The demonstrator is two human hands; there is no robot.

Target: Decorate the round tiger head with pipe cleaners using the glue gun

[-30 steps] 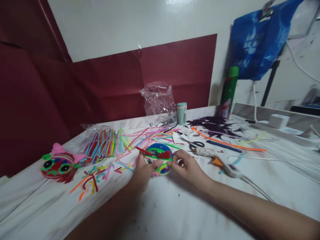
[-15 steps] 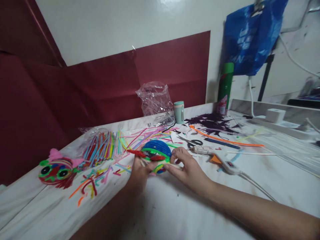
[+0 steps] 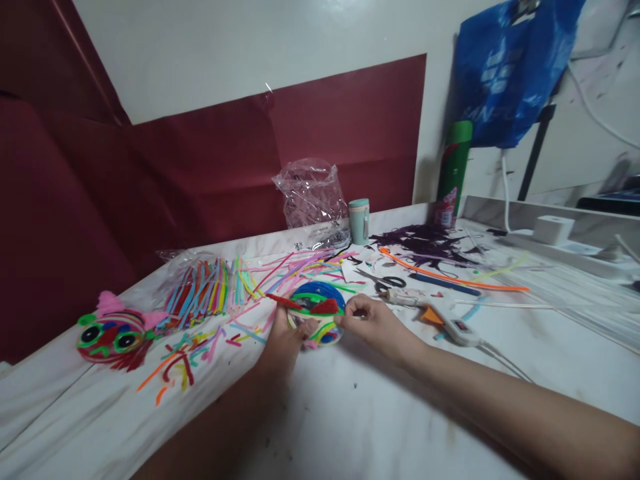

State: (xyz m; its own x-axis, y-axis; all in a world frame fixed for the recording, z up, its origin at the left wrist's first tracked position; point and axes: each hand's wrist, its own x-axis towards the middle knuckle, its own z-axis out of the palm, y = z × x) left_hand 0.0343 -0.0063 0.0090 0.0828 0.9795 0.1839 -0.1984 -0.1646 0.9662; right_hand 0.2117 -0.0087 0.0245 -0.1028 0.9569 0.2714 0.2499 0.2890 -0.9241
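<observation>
A round pipe-cleaner craft is held low over the table in front of me. Blue rows cover its top, green bands cross it, and red pieces stick out at the front and left. My left hand grips it from the left and below, with the thumb across its front. At its right edge, my right hand is closed in a pinch, thumb and forefinger together against the rim. Those fingertips hide whatever small part lies between them.
A finished-looking pipe-cleaner face lies at left, beside bagged pipe cleaners and cut scraps. Scissors, a glue gun, a blue stick and purple shreds lie right. A cup stands behind.
My right hand's fingers have drawn together into a tighter pinch at the craft's right edge. The craft has tilted a little, showing more of its lower front. The view has shifted slightly.
</observation>
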